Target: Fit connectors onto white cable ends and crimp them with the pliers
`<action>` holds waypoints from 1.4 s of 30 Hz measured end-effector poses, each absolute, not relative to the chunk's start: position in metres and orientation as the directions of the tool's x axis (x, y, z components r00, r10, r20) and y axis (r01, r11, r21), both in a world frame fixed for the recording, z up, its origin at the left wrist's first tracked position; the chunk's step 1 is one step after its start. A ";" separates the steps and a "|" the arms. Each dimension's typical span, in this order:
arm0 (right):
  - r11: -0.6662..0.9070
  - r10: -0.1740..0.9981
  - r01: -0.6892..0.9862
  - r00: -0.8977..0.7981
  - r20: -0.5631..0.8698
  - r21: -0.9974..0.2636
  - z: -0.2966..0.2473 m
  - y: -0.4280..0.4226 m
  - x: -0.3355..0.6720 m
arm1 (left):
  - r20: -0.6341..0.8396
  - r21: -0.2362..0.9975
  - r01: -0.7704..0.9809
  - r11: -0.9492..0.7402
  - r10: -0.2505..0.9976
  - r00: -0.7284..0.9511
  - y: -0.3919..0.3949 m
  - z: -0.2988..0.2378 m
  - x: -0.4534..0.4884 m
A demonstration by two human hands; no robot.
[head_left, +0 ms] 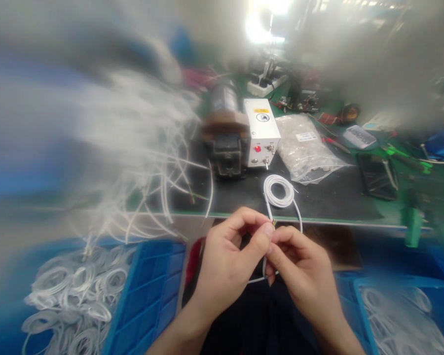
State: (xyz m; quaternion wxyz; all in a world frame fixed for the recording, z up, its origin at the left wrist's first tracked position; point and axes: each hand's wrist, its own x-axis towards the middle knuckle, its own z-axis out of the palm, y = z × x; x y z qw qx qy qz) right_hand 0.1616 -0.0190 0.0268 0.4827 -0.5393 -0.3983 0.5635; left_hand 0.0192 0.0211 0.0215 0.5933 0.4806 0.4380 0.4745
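Observation:
A coiled white cable (280,191) lies at the table's front edge, and its end reaches toward me. My left hand (237,251) pinches that end between thumb and forefinger, where short coloured wire tips show. Against it, my right hand (303,266) is closed in a pinch at the same cable, fingertips touching those of the left. A further loop of the cable hangs below and behind my fingers. Exactly what sits between my right fingertips is partly hidden. Beyond the coil stands a white control box (262,133) with switches and a red light, beside a dark machine (225,143).
Many loose white cables (166,192) hang over the table edge at left. Blue crates (148,291) with coiled cables stand at both sides below. On the table are a clear plastic bag (307,148), a dark phone-like object (377,175) and a power strip (266,86).

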 end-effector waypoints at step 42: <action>-0.163 0.981 -0.061 0.100 -0.169 -0.985 0.025 -0.024 0.169 | -0.127 0.944 -0.280 0.175 0.975 0.179 0.003 0.013 0.022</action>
